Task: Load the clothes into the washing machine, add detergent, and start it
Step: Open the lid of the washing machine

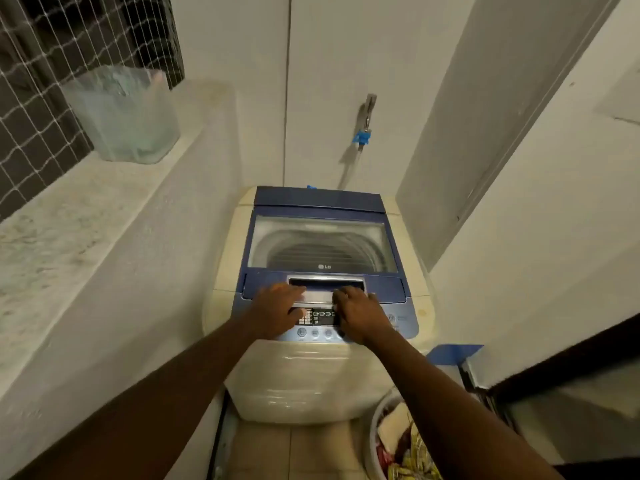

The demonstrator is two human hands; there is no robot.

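We look down on the LG top-load washing machine (311,375), cream-bodied with a blue top, standing in a narrow tiled alcove against the back wall. Its glass lid (322,244) is shut, and through it we see only the ribbed drum; whether anything lies inside we cannot tell. On the stone ledge (69,216) to the left, near its far end, stands a translucent plastic container (128,112), its contents too blurred to name. A tap (367,112) with a blue fitting sits on the wall behind the machine's rear edge. At the bottom edge of the view, just right of the machine's front corner, a laundry basket (372,441) holds the clothes (405,445), cut off by the frame and partly hidden by the right forearm. Both arms reach forward, palms down. Our left hand (277,308) lies flat with fingers loosely spread, fingertips on the silver lid handle (325,289) at the lid's front edge. Our right hand (360,313) curls its fingers onto the same handle, covering part of the control panel (318,322), whose labels are unreadable.
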